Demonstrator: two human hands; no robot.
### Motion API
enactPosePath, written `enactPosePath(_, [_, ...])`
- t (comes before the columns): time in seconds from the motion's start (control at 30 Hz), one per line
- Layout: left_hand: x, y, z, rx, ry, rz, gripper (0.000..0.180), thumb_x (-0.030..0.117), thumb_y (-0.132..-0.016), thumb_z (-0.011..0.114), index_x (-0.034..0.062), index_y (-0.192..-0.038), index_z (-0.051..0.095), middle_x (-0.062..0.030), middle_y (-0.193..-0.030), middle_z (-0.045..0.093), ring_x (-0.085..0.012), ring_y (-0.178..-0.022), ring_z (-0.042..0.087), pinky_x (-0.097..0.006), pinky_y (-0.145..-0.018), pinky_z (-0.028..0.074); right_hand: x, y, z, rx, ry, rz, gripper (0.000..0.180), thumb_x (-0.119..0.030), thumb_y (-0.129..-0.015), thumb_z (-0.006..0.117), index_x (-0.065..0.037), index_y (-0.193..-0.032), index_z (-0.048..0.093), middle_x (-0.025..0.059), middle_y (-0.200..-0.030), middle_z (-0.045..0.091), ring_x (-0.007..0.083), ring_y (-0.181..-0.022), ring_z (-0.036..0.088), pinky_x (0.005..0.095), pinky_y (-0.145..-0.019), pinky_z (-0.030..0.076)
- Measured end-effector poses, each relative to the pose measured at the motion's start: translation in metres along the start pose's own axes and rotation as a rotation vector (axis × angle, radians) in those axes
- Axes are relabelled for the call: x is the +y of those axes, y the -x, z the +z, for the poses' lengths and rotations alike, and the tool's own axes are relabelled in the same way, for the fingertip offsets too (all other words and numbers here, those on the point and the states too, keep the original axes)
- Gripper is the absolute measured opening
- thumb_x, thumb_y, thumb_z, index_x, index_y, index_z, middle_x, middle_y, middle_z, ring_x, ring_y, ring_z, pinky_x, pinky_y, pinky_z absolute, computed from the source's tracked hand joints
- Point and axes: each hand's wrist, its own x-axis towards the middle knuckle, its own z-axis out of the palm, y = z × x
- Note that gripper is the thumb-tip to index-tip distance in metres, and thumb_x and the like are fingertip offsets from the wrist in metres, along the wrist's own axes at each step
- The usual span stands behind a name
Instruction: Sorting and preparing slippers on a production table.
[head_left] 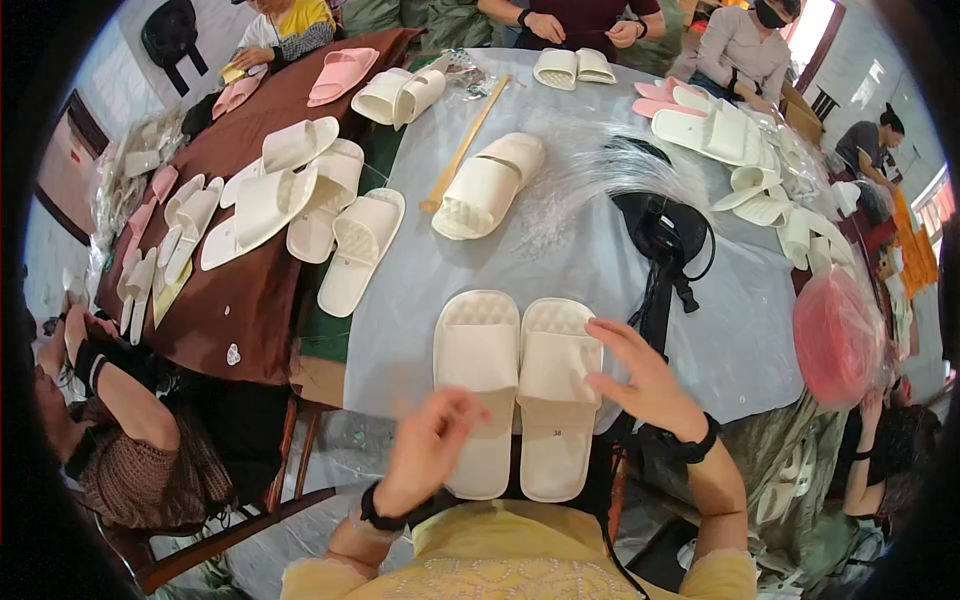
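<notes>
A pair of cream slippers [478,350] lies side by side at the table's near edge, toes pointing away from me, heels reaching over the edge toward my lap. My right hand [645,385] is at the outer side of the right slipper [560,355], fingers apart, thumb and fingertips at its strap; whether they press on it I cannot tell. Over the left slipper's outer edge is my left hand [432,445], its fingers bent and smeared by motion. Farther up the table, another pair of cream slippers [480,195] is stacked together.
A wooden stick [470,140] lies beside the stacked pair. Clear plastic strands [640,160] and a black strapped item [660,230] are to the right. Many slippers [262,215] cover the brown cloth at left. A pink bag [840,335] hangs at right. Other people work around the table.
</notes>
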Motion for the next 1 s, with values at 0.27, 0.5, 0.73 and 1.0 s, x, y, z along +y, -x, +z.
enactPosePath(0.27, [-0.027, 0.006, 0.045, -0.486, 0.686, -0.805, 0.020, 0.018, -0.095, 0.044, 0.0031, -0.104, 0.053, 0.0025, -0.070, 0.048, -0.0044, -0.051, 0.037, -0.018, -0.045, 0.028, 0.022, -0.039, -0.003, -0.073, -0.096, 0.105, 0.029, -0.023, -0.088, 0.054, -0.002, -0.107, 0.059, 0.0139, -0.104, 0.060, 0.0272, -0.091, 0.058, 0.0328, -0.075, 0.046])
enactPosePath(0.5, [-0.038, -0.015, 0.075, -0.317, 0.977, -0.754, 0.016, 0.022, -0.096, 0.042, 0.0085, -0.102, 0.047, 0.0043, -0.079, 0.047, -0.0034, -0.046, 0.026, -0.019, -0.041, 0.021, 0.046, -0.069, 0.016, -0.424, -0.104, 0.201, 0.036, -0.031, -0.091, 0.047, -0.001, -0.108, 0.058, 0.0145, -0.101, 0.061, 0.0241, -0.091, 0.057, 0.0326, -0.080, 0.044])
enactPosePath(0.73, [-0.043, -0.031, 0.102, -0.172, 1.023, -0.701, 0.005, 0.011, -0.093, 0.041, 0.0092, -0.091, 0.045, 0.0020, -0.079, 0.047, -0.0047, -0.045, 0.028, -0.021, -0.042, 0.025, 0.041, -0.083, 0.016, -0.689, -0.226, 0.289, 0.042, -0.035, -0.092, 0.045, 0.002, -0.108, 0.057, 0.0118, -0.100, 0.062, 0.0194, -0.092, 0.056, 0.0316, -0.084, 0.041])
enactPosePath(1.0, [-0.045, -0.030, 0.101, -0.187, 0.991, -0.640, 0.008, 0.008, -0.092, 0.041, 0.0056, -0.097, 0.046, -0.0007, -0.086, 0.052, -0.0061, -0.049, 0.030, -0.021, -0.044, 0.028, 0.052, -0.087, 0.017, -0.615, -0.565, 0.467, 0.032, -0.023, -0.087, 0.058, 0.000, -0.109, 0.057, 0.0042, -0.099, 0.061, 0.0111, -0.092, 0.054, 0.0247, -0.083, 0.041])
